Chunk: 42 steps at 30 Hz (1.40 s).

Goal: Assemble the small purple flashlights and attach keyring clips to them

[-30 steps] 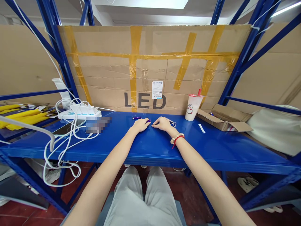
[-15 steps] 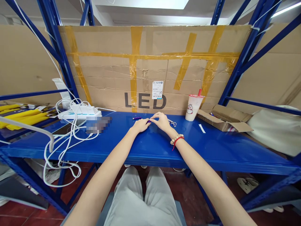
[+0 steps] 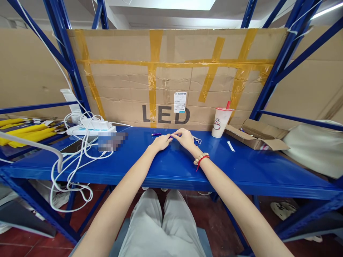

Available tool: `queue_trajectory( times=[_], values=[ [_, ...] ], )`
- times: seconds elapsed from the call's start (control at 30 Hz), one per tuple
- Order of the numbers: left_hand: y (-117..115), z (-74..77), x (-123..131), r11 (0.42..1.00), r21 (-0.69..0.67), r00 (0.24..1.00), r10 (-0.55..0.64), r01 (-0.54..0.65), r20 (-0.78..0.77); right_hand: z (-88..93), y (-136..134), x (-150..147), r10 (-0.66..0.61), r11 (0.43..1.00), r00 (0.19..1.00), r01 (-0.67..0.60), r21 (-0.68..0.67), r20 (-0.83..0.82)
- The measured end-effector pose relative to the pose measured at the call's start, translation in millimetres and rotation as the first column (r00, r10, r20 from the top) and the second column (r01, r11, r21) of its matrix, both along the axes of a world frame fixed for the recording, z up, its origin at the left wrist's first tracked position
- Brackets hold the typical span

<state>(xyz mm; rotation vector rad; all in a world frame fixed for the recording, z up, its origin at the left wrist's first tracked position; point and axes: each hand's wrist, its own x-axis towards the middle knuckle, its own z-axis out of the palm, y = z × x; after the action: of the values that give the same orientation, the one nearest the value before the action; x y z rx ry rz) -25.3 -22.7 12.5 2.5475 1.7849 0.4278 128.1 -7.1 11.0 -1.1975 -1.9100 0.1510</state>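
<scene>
Head view, and from where I stand the person's two bare hands meet over the blue metal tabletop (image 3: 171, 164). Between their fingertips is a small, slim, shiny purple piece (image 3: 170, 137), mostly hidden by the fingers. The left hand (image 3: 160, 142), its back up and low over the metal, pinches it between closed fingers. The right hand (image 3: 185, 138) arches over from the other side, thumb and fingers drawn together at the piece's end; whether they truly grip it, I cannot tell.

Just beyond the left hand lies a short, glossy purple tube (image 3: 156, 134), apart from the fingers. Behind the right hand a silvery metal clasp (image 3: 198, 140) peeks out. The right wrist wears a pale beaded bracelet (image 3: 196, 161) with a red cord.

Further right stand a white paper-like cup (image 3: 220, 125) with a red rim and straw, a thin white strip (image 3: 230, 146), and an open brown cardboard box (image 3: 254, 142). Well to the left, white cables (image 3: 86, 142) tangle around a white power strip (image 3: 107, 132).
</scene>
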Motion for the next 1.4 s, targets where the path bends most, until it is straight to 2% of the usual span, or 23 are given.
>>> queue_trajectory(
  times=[0.2, 0.53, 0.9, 1.4],
  values=[
    [-2.4, 1.9, 0.3, 1.000, -0.015, 1.000, -0.008, 0.008, 0.007, 1.1, -1.7, -0.8, 0.013, 0.999, 0.999, -0.012, -0.031, 0.040],
    [-5.1, 3.8, 1.2, 1.000, -0.021, 1.000, -0.020, 0.020, -0.013, 0.3, -0.8, 0.5, -0.068, 0.996, 0.996, 0.071, -0.046, 0.062],
    [2.7, -3.0, -2.1, 0.999, 0.024, 0.999, -0.031, 0.032, -0.031, -1.6, -0.1, 0.0, 0.032, 0.996, 0.987, -0.019, -0.083, 0.158],
    [2.9, -3.4, -1.9, 0.999, 0.037, 0.999, -0.007, 0.009, -0.041, 2.8, -8.5, -2.8, -0.002, 0.992, 0.988, 0.023, -0.128, 0.157]
  ],
)
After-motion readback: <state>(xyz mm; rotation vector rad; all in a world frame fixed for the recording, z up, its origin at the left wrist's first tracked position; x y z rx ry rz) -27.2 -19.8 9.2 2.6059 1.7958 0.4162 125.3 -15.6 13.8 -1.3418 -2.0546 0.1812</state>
